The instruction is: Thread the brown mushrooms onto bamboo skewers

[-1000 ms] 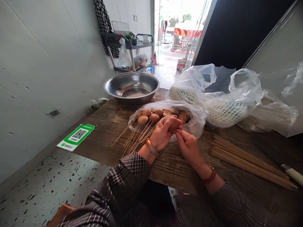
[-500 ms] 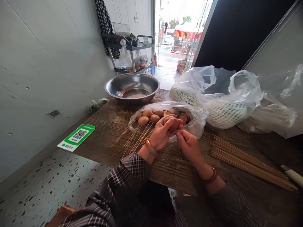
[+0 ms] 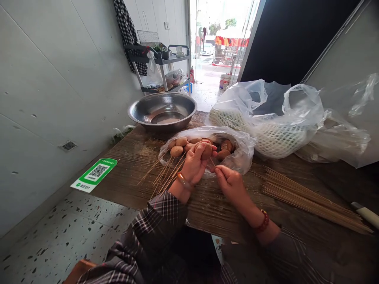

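Observation:
My left hand (image 3: 194, 161) is closed round a brown, rounded piece of food (image 3: 206, 152); its exact kind is unclear. Between the fingertips of my right hand (image 3: 232, 183) is a thin wooden skewer (image 3: 212, 161), slanting up to the underside of that piece. Whether its tip is inside, I cannot tell. Behind both hands lies an open clear plastic bag (image 3: 245, 152) with several similar brown pieces (image 3: 177, 151) in it. Left of my left hand, several skewers (image 3: 162, 171) stick out from pieces at the bag's mouth.
A bundle of bare skewers (image 3: 302, 197) lies to the right, near a pale-handled knife (image 3: 368, 216). A steel basin (image 3: 162, 123) stands at the back. Plastic bags with net-wrapped contents (image 3: 278, 136) are back right. A green QR card (image 3: 96, 173) lies at the table's left edge.
My left hand has tilted the brown piece, so less of it shows. My right hand has drawn slightly down and left, and the skewer between the hands is now visible.

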